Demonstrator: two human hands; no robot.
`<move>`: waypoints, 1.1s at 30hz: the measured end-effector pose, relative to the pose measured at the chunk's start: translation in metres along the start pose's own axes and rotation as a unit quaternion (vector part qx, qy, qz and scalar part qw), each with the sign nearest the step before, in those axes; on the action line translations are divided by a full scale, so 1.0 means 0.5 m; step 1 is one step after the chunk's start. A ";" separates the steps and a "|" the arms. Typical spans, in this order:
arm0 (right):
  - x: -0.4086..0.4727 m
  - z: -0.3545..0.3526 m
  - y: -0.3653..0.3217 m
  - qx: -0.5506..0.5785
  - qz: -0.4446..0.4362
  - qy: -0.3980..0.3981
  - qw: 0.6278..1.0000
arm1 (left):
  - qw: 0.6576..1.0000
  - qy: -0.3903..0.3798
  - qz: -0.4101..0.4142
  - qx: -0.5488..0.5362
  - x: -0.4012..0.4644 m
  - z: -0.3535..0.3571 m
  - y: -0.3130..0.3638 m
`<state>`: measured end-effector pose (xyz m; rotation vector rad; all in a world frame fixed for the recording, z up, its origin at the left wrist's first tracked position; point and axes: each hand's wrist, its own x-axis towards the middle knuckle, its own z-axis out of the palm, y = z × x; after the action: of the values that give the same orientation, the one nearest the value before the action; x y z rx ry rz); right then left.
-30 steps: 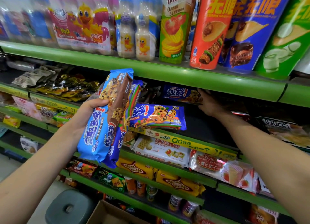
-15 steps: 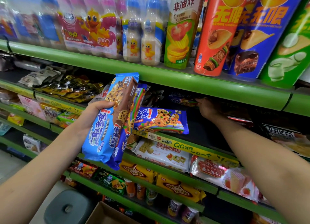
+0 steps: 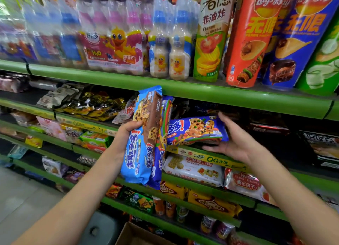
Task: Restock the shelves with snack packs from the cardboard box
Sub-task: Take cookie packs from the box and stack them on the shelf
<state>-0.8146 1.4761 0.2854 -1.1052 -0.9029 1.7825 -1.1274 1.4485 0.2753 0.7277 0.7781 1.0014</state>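
Note:
My left hand [image 3: 126,136] grips a bundle of several blue cookie packs [image 3: 145,140], held upright in front of the second green shelf [image 3: 207,154]. A dark blue cookie pack [image 3: 196,130] lies flat at that shelf's front edge. My right hand [image 3: 233,138] holds this pack's right end, thumb on top and fingers underneath. The corner of the cardboard box [image 3: 135,234] shows at the bottom, its inside mostly out of view.
The top shelf [image 3: 183,89] carries drink bottles [image 3: 167,41] and tall chip tubes [image 3: 251,37]. Biscuit packs [image 3: 194,169] fill the shelves below. A grey stool [image 3: 99,230] stands left of the box. Dark space lies right of my right hand.
My right hand has come out from deep in the shelf and taken hold of the flat dark blue pack's right end. The left hand still holds its bundle upright.

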 end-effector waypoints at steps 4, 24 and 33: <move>-0.047 0.015 0.042 -0.015 -0.045 0.038 0.998 | 1.000 -0.022 0.012 -0.008 0.006 -0.008 -0.003; -0.112 -0.050 0.104 0.056 -0.150 0.143 0.977 | 0.998 -0.004 0.054 -0.040 0.031 -0.073 -0.014; -0.118 -0.040 0.100 0.076 -0.136 0.154 0.976 | 0.999 -0.013 0.037 -0.036 0.029 -0.062 -0.014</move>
<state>-0.7939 1.4056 0.2534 -1.0662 -0.6809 1.3844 -1.1455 1.4645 0.2502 0.7092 0.6924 1.0786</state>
